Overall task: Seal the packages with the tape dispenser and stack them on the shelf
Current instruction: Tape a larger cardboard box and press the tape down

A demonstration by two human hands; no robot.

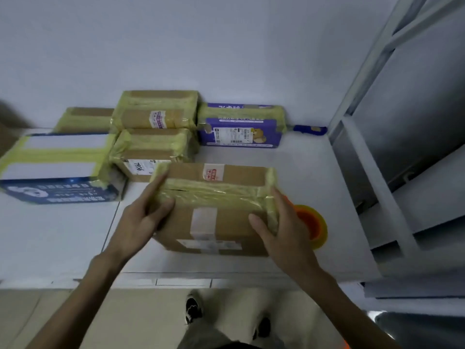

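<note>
Now you have the brown carton (214,210) on the white worktop (314,172), straight ahead at twelve o'clock from your feet, with yellowish tape already banded across its top seam and down both ends. Your left hand (141,217) presses flat against the nine o'clock end, fingers extended and not curled around anything; your right hand (279,222) lies open on the three o'clock end, thumb on top. Neither grip is clenched, both simply brace the carton. Use that to rub the tape ends down firmly along each side, because the film looks wrinkled at the corners and could lift. The tape dispenser (312,225), orange with a yellow roll, sits just behind your right hand at three o'clock, so mind you don't knock it. When you judge the seam sealed, take the carton from both ends and keep it level. Sealed packages (156,112) already stand at eleven o'clock.
</note>
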